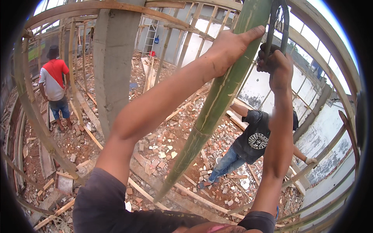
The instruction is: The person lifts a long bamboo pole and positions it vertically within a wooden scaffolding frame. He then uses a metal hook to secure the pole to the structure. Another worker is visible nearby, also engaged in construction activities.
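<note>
A thick green bamboo pole (pixel 208 110) slants from the top of the head view down toward the lower middle, tapering away from me. My left hand (pixel 235 48) is wrapped round its upper part, thumb along the near side and most fingers hidden behind. Just right of the pole, my right hand (pixel 278 66) is closed in a fist on a dark loop (pixel 285 33) that looks like thick cord or bundled wire; its exact kind is unclear. Thin dark strands show inside the loop, beside the pole's upper end. Both my arms are raised.
A concrete column (pixel 116 73) stands at left, near wooden beams (pixel 326 48) and bamboo struts. Below lies brick rubble (pixel 163 143) with loose planks. A co-worker in black (pixel 252 136) stands beneath at right; another in red and white (pixel 54 77) stands far left. A ladder (pixel 150 37) leans behind.
</note>
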Demonstrator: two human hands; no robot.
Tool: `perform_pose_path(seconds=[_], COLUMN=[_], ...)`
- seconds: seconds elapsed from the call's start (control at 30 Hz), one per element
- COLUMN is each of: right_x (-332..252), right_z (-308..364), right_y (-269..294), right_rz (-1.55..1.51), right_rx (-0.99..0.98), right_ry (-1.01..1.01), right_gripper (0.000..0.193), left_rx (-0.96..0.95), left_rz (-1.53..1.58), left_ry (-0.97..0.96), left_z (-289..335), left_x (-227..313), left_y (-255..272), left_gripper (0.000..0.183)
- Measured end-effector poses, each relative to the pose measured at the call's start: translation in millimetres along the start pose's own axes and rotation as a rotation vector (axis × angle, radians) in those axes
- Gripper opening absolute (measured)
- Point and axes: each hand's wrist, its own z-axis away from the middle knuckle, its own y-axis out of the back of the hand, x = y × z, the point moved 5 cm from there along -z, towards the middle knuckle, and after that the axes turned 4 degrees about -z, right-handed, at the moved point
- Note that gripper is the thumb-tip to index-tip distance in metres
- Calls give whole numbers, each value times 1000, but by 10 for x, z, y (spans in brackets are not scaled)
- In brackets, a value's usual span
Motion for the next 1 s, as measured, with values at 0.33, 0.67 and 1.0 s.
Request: perform_pose_path(seconds=[0.33,0.67,1.0], right_x=[-667,-733,-1298], right_z=[285,272,528], right_y=[-251,-258,156], right_rz=[-476,-734,1412], right_rx=[-504,-639,378], right_ry=[-509,-679,174], right_gripper=[33,29,51], left_rx=[646,-239,317], left_rz=[-649,422,-154], left_ry=[-746,-86,-43], left_z=[415,-371,-590], left_x=[447,845,1082], left_y=[145,-789,-1249], left_gripper=[78,47,39])
